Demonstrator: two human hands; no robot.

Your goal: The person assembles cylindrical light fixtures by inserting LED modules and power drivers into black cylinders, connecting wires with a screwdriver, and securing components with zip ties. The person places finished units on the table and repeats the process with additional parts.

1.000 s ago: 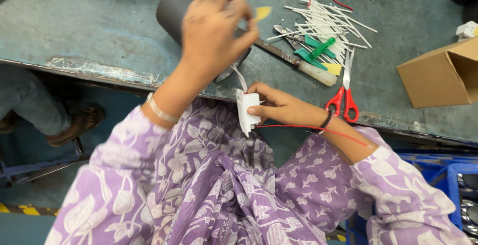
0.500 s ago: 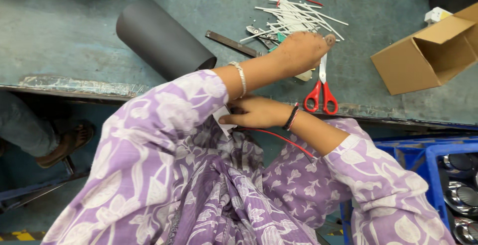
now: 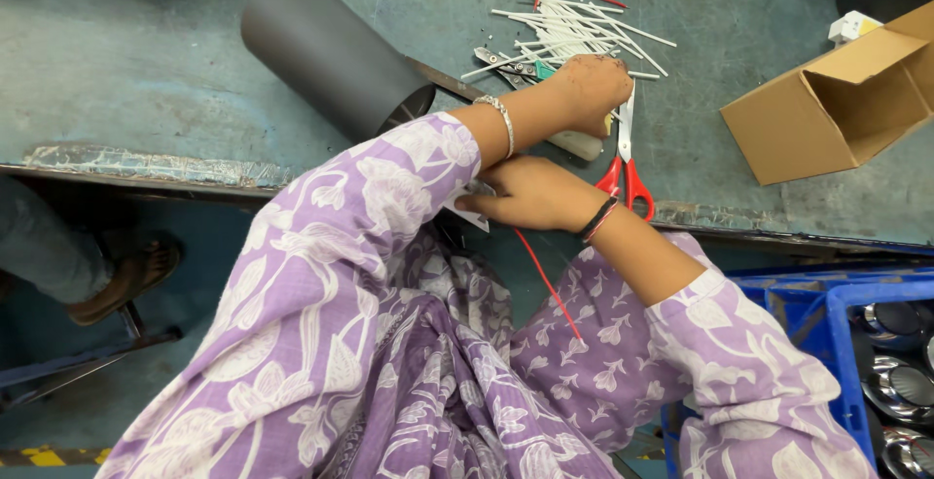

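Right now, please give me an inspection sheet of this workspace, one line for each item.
Surface: worn blue-green metal table, edge scuffed.
Job's things: small white plastic part at the table edge, under the right hand; red-handled scissors; pliers with green grips.
Clutter: grey cylinder tube lying on its side; pile of thin white sticks; open brown cardboard box.
Grippers: left hand reaching over the tools, contact hidden; right hand on the white part.
Cables: thin red wire hanging below the right hand.
Surroundings: blue plastic crate; another person's sandalled foot.
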